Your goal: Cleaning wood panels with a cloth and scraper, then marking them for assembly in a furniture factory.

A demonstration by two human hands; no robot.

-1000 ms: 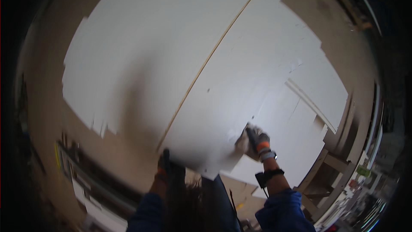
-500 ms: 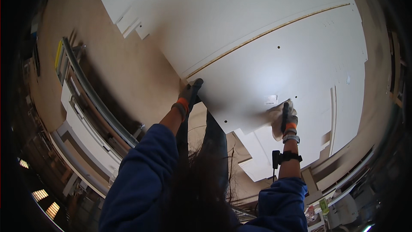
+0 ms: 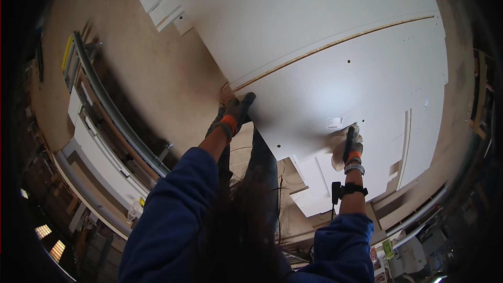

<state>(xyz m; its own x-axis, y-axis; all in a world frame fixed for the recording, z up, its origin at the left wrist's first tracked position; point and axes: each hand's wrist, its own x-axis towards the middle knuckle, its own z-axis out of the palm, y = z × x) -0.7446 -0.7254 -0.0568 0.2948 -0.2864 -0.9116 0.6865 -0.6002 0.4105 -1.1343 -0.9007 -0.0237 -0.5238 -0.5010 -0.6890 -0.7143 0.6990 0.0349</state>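
Note:
A large white panel (image 3: 309,99) with small dark holes lies in front of me. My left hand (image 3: 237,111), in a dark glove with an orange cuff, is closed around the panel's left edge near its corner. The thumb rests on top, and the other fingers are partly hidden. In my right hand (image 3: 353,144), gloved the same way, is a bunched beige cloth (image 3: 338,157), pressed on the panel's surface. Just beyond the cloth is a small white label (image 3: 334,122) on the panel.
Past the panel's raw chipboard edge (image 3: 335,48) stretches another white board (image 3: 283,10). White offcuts (image 3: 309,191) lie nearer, below the panel. To the left stands a rack with a curved-looking metal rail (image 3: 107,107) and upright boards. Brown floor (image 3: 152,73) shows between.
The view has turned slightly, so the panel and my left hand appear a little farther right. Both hands keep their grips, and the cloth stays at nearly the same spot beside the label.

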